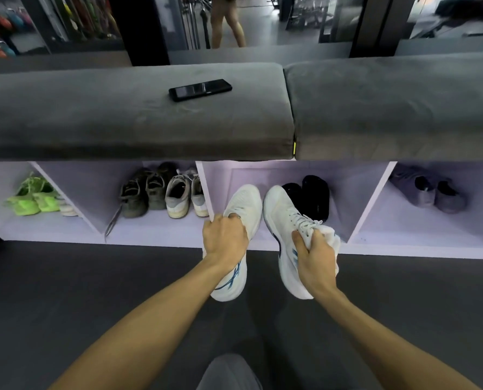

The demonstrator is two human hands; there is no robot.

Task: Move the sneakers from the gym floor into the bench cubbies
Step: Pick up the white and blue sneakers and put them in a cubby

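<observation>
I hold two white sneakers with blue side stripes, toes pointing into the middle cubby [355, 218] of the pale bench. My left hand [225, 239] grips the left white sneaker [244, 204] at its collar. My right hand [315, 253] grips the right white sneaker [279, 209] around its tongue and laces. Both toes reach over the cubby's front edge while the heels hang above the dark gym floor [94, 291]. A pair of black shoes [313, 197] lies at the back right of the same cubby.
Grey cushions [122, 122] top the bench, with a black phone [200, 90] lying on the left one. Other cubbies hold neon green shoes [33, 199], olive and grey-white pairs [161, 197], and grey shoes [429, 194]. A person's legs [227, 21] stand beyond the bench.
</observation>
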